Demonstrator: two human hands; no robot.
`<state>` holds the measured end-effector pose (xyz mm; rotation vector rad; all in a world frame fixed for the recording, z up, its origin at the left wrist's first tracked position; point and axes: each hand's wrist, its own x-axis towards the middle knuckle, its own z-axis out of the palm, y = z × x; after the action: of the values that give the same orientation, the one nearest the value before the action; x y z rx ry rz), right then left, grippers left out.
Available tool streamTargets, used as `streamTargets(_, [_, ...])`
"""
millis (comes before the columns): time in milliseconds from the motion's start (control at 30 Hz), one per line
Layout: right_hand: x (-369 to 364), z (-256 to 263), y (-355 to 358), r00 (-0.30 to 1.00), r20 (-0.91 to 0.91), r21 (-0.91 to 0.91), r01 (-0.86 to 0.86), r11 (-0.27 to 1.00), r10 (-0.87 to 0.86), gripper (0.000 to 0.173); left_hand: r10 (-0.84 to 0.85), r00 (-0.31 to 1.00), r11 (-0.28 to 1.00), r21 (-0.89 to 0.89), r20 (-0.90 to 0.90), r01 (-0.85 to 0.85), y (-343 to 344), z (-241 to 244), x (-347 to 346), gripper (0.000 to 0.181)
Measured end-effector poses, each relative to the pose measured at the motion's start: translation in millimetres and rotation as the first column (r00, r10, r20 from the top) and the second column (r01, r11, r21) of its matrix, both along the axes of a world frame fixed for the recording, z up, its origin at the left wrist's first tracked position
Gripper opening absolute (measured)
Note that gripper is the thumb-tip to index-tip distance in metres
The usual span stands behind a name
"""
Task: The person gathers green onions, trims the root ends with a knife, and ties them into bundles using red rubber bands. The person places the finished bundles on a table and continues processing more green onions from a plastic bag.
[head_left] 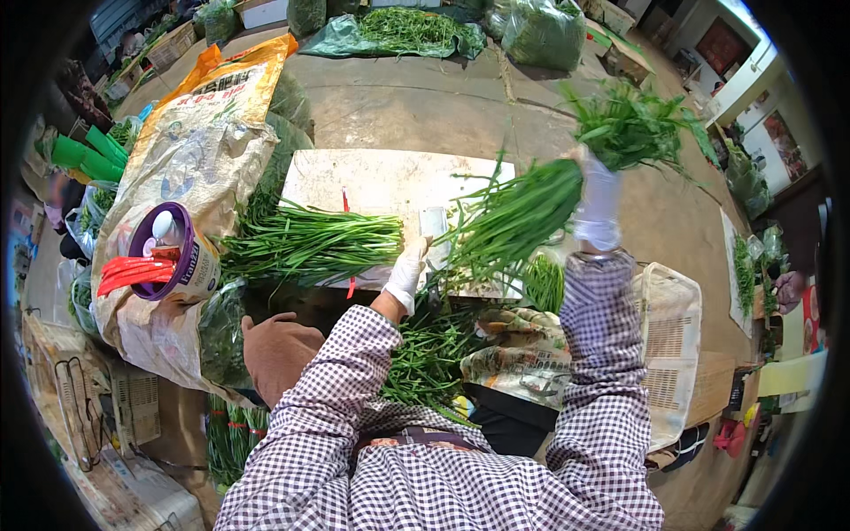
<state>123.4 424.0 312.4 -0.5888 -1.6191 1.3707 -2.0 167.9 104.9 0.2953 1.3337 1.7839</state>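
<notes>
A bundle of garlic chives (319, 242) lies across a white board (392, 176), its pale cut ends facing right. A red strip (351, 287) shows beneath the bundle. My left hand (410, 269), in a white glove, is at those cut ends; its fingers are partly hidden, so its grip is unclear. To the right, above the board's edge, my gloved right hand (596, 192) is blurred and shut on a bunch of chives (531, 216). Leafy tops (631, 126) fan out beyond that hand. Loose chives (431, 358) lie on my lap.
A purple-rimmed bucket (199, 265) holding red strips (136, 273) stands on a woven sack (192, 172) at left. A white plastic crate (671, 345) is at my right. More chives on a green sheet (332, 40) and a filled plastic bag (544, 40) lie beyond the board.
</notes>
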Motion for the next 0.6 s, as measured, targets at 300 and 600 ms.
streamTargets(300, [96, 15, 37, 0.945, -0.268, -0.508, 0.028, 0.861, -0.189, 0.010, -0.584, 0.732, 0.709, 0.659, 0.350, 0.250, -55, 32, 54, 0.086])
streamTargets(600, [140, -33, 3, 0.928, -0.235, -0.721, 0.034, 0.692, -0.290, 0.010, -0.689, 0.702, 0.722, 0.258, 0.178, 0.642, -95, 65, 89, 0.040])
